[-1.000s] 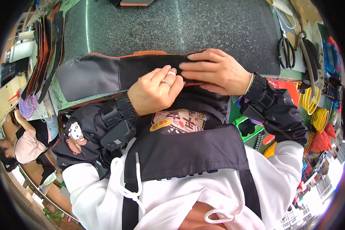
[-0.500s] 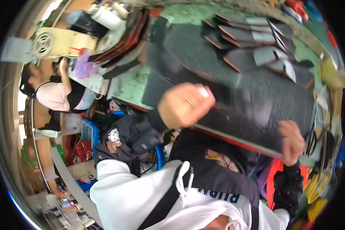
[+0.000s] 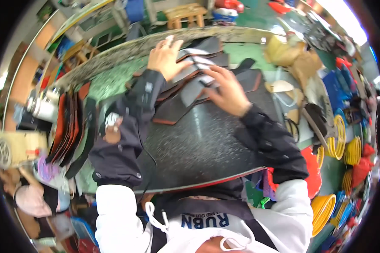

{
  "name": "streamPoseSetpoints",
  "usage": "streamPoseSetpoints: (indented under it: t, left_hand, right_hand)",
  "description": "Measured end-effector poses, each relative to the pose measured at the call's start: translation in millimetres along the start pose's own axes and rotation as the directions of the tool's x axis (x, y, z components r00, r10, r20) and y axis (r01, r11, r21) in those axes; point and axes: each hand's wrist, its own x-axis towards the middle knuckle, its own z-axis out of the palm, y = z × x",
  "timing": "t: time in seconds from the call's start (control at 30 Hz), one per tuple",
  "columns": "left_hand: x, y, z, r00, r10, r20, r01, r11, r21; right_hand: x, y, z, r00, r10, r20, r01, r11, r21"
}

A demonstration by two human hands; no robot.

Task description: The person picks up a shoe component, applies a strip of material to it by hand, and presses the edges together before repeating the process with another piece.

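Note:
Overlapping dark cut panels [image 3: 171,111] with grey patches and orange-red edges lie fanned out on the black work mat [image 3: 190,156]. My left hand [image 3: 166,59] is over the far left side of this pile, its fingers spread and apparently empty. From the right, my right hand [image 3: 227,89] reaches onto the grey patches with its fingers stretched out and apart. Its fingertips seem to touch the top pieces. Several panels are partly hidden beneath my hands. Black sleeves cover both my forearms.
Curved black and red-brown strips [image 3: 67,122] stand at the left beside a cream machine [image 3: 19,147]. A person in pink [image 3: 31,200] sits there. Scissors [image 3: 292,126] and scraps lie at the right of the table, with yellow coils [image 3: 324,213] beyond. A wooden stool [image 3: 184,16] stands behind.
Both my hands have moved from the table's near side forward to the panel pile. My left hand's curled fingers have spread. The view has turned, so the panels now appear more central.

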Motion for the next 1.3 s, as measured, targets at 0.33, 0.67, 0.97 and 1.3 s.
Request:
streamPoseSetpoints:
  t: [0.33, 0.67, 0.97, 1.3]
  left_hand:
    - [49, -24, 35, 0.857, -0.236, 0.457, 0.266, 0.964, -0.001]
    - [-91, 160, -135, 0.988, 0.153, -0.001, -0.152, 0.982, 0.108]
    - [-184, 215, -127, 0.959, -0.078, 0.273, 0.141, 0.965, -0.219]
    - [-187, 217, -157, 0.690, -0.328, 0.645, 0.709, 0.129, -0.693]
  right_hand:
    - [37, 18, 47, 0.989, 0.109, 0.103, -0.080, 0.965, -0.251]
    - [-68, 107, -160, 0.876, 0.447, 0.181, -0.313, 0.812, -0.493]
    - [-130, 94, -198, 0.695, 0.706, -0.138, -0.664, 0.704, 0.253]
    - [-162, -129, -41, 0.856, 0.344, 0.386, -0.498, 0.349, 0.794]
